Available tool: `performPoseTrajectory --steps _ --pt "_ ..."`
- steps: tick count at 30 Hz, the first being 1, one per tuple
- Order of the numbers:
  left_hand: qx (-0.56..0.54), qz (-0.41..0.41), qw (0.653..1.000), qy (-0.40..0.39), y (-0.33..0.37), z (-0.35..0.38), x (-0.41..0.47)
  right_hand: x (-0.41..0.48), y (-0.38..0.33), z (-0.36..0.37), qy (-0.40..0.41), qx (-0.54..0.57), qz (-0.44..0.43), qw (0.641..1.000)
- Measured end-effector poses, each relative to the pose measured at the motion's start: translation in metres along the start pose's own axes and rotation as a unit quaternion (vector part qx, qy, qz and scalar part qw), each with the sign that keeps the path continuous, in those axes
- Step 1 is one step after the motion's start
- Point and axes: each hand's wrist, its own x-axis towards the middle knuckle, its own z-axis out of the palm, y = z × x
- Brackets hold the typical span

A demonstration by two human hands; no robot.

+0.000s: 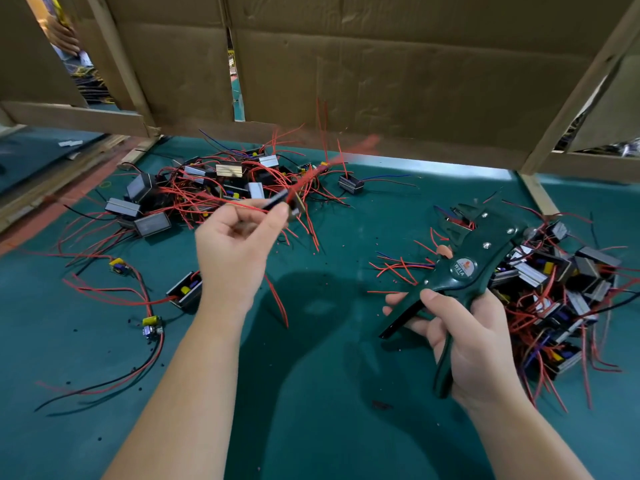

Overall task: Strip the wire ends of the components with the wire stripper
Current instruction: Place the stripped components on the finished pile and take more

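Note:
My left hand (235, 244) is raised over the green table and pinches a small black component (282, 199) at its fingertips. Its red wires (332, 161) stream up and to the right, blurred by motion. My right hand (464, 336) grips the handles of a dark green wire stripper (460, 268), whose jaws (457, 220) point up and away, apart from the held component. A tangled pile of components with red and black wires (221, 188) lies behind my left hand. Another pile (561, 289) lies to the right of the stripper.
A cardboard wall on wooden framing (381, 64) closes off the back of the green table (311, 341). Loose components with long wires (183, 292) lie at the left. Small bits of stripped insulation dot the mat. Another person's hand (64, 34) shows through a gap at far left.

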Motion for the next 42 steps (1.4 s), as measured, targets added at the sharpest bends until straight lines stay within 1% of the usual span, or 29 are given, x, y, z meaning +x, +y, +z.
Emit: performPoseTrajectory --steps 2,4,6,8,10,12,15,18,20,21,23,25,26,28,29,30,31,32,33,34,35,36,37,39,40,42 --pt "0.006 0.000 0.999 -0.046 -0.001 0.004 -0.003 0.001 0.000 0.000 -0.008 0.023 0.001 1.000" --pt "-0.012 0.000 0.995 -0.098 -0.003 0.006 -0.006 0.002 0.000 -0.001 -0.016 0.052 0.010 0.998" --pt "-0.011 -0.024 0.990 -0.136 -0.003 0.008 -0.009 0.004 -0.002 -0.001 -0.023 0.093 0.031 0.995" --pt "-0.001 -0.054 0.986 -0.156 0.001 0.010 -0.012 0.007 -0.004 -0.002 -0.025 0.148 0.061 0.987" --pt "-0.011 -0.080 0.980 -0.185 0.006 0.010 -0.014 0.010 -0.008 -0.003 -0.029 0.206 0.109 0.972" --pt "-0.029 -0.095 0.965 -0.241 0.009 0.010 -0.016 0.011 -0.012 -0.006 -0.041 0.239 0.162 0.957" --pt "-0.034 -0.109 0.939 -0.324 0.009 0.015 -0.023 0.010 -0.019 -0.006 -0.097 0.268 0.230 0.930" --pt "0.027 -0.109 0.923 -0.368 0.004 0.022 -0.031 0.005 -0.019 -0.002 -0.202 0.281 0.283 0.895" --pt "0.080 -0.100 0.920 -0.370 0.003 0.022 -0.034 0.002 -0.016 0.001 -0.249 0.258 0.298 0.884" --pt "0.111 -0.085 0.921 -0.364 0.004 0.020 -0.034 0.000 -0.015 0.003 -0.258 0.250 0.302 0.883" --pt "0.216 0.003 0.919 -0.330 0.002 0.016 -0.030 0.000 -0.013 0.003 -0.256 0.250 0.298 0.885" --pt "0.289 0.084 0.920 -0.250 0.003 0.018 -0.030 0.002 -0.013 0.003 -0.237 0.262 0.285 0.891" --pt "0.285 0.100 0.933 -0.197 0.002 0.020 -0.031 0.003 -0.014 0.003 -0.225 0.270 0.278 0.894" --pt "0.227 0.082 0.968 -0.074 0.005 0.026 -0.033 0.004 -0.015 0.003 -0.212 0.281 0.260 0.899" --pt "0.198 0.048 0.979 -0.026 0.006 0.027 -0.033 0.004 -0.015 0.002 -0.211 0.284 0.249 0.902" --pt "0.178 0.000 0.984 -0.005 0.006 0.027 -0.031 0.004 -0.015 0.002 -0.212 0.287 0.240 0.903" --pt "0.177 -0.068 0.982 -0.027 0.006 0.026 -0.029 0.004 -0.015 0.002 -0.216 0.291 0.232 0.903" --pt "0.184 -0.138 0.969 -0.085 0.007 0.025 -0.028 0.003 -0.015 0.002 -0.222 0.292 0.226 0.902" --pt "0.191 -0.197 0.948 -0.163 0.009 0.026 -0.028 0.003 -0.015 0.002 -0.231 0.287 0.223 0.902" --pt "0.191 -0.228 0.924 -0.240 0.010 0.027 -0.030 0.002 -0.014 0.002 -0.240 0.278 0.224 0.903" --pt "0.179 -0.233 0.909 -0.295 0.009 0.029 -0.033 0.002 -0.014 0.003 -0.247 0.264 0.229 0.904" --pt "0.155 -0.221 0.906 -0.326 0.008 0.032 -0.037 0.001 -0.013 0.004 -0.252 0.249 0.235 0.905" --pt "0.120 -0.208 0.911 -0.334 0.007 0.034 -0.040 0.000 -0.012 0.006 -0.254 0.232 0.241 0.907" --pt "0.054 -0.205 0.927 -0.310 0.005 0.038 -0.045 -0.002 -0.009 0.011 -0.253 0.203 0.249 0.913" --pt "0.035 -0.206 0.930 -0.303 0.005 0.039 -0.046 -0.002 -0.008 0.013 -0.253 0.197 0.249 0.914" --pt "0.033 -0.204 0.928 -0.311 0.008 0.040 -0.048 -0.003 -0.006 0.014 -0.254 0.204 0.242 0.914"
